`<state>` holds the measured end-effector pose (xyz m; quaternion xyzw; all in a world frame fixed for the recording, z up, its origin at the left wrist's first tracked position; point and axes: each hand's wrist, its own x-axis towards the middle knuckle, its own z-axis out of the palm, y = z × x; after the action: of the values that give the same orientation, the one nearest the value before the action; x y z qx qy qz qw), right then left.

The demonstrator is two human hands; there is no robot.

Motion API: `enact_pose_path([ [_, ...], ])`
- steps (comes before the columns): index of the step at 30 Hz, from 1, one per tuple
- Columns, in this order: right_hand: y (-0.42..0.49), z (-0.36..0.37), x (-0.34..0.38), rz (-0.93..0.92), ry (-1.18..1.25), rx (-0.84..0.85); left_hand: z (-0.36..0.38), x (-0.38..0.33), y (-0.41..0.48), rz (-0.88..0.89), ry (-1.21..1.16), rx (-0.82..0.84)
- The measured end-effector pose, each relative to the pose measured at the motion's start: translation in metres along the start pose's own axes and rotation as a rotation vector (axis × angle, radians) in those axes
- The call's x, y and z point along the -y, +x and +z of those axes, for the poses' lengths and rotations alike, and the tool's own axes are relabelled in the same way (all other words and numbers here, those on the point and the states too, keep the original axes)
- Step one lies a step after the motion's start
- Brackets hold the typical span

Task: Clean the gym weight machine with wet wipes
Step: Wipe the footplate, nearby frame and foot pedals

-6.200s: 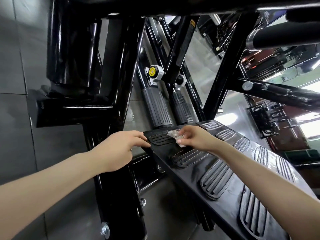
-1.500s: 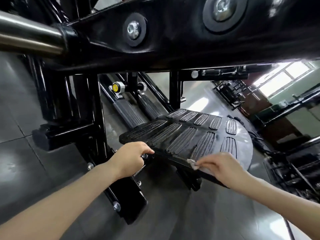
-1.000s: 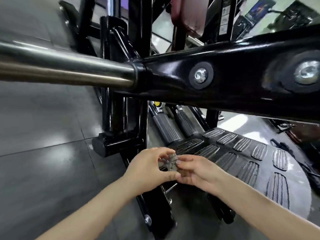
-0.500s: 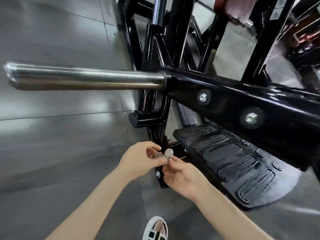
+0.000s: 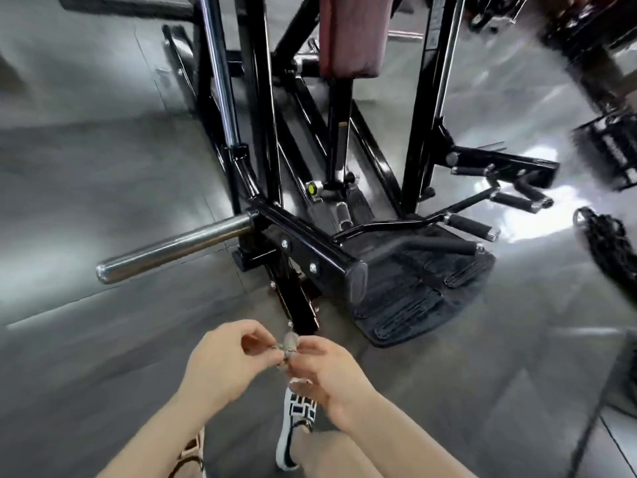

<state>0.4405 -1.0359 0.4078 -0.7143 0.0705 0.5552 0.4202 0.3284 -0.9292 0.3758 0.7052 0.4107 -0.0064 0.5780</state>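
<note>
The hands have drawn back from the footplate (image 5: 413, 305). The fingers of the left hand (image 5: 224, 363) and right hand (image 5: 331, 370) pinch the crumpled wipe (image 5: 289, 341) between them, over open floor (image 5: 103, 339) near its edge.

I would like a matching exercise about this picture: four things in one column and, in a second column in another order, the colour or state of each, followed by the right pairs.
Column one:
1. wipe
2. pad
3. knob
4. weight bar

Column two:
a. yellow
b. shiny silver
c. pinched between the left hand and the right hand
d. dark red

Pairs: 1-c; 2-d; 3-a; 4-b
</note>
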Motion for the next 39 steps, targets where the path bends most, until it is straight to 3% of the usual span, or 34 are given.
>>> enact_pose_path([
  [7,-0.070,-0.075,0.103,-0.358,-0.175,0.054,0.001,-0.142,0.012,0.104,0.034,0.047],
  [14,-0.056,-0.232,0.180,-0.629,-0.570,-0.159,0.111,-0.278,0.091,0.102,-0.122,0.138],
  [20,0.007,-0.380,0.245,-0.663,-0.846,-0.155,0.218,-0.361,0.173,0.000,-0.206,0.170],
  [24,0.053,-0.440,0.279,-0.640,-0.899,-0.093,0.261,-0.388,0.223,-0.018,-0.206,0.123],
  [29,0.112,-0.496,0.327,-0.626,-0.778,-0.143,0.280,-0.395,0.287,-0.066,-0.127,-0.090],
  [33,0.160,-0.520,0.374,-0.652,-0.777,-0.197,0.290,-0.382,0.346,-0.117,-0.092,-0.181],
  [39,0.233,-0.541,0.428,-0.622,-0.875,-0.140,0.323,-0.371,0.413,-0.183,-0.020,-0.225],
])
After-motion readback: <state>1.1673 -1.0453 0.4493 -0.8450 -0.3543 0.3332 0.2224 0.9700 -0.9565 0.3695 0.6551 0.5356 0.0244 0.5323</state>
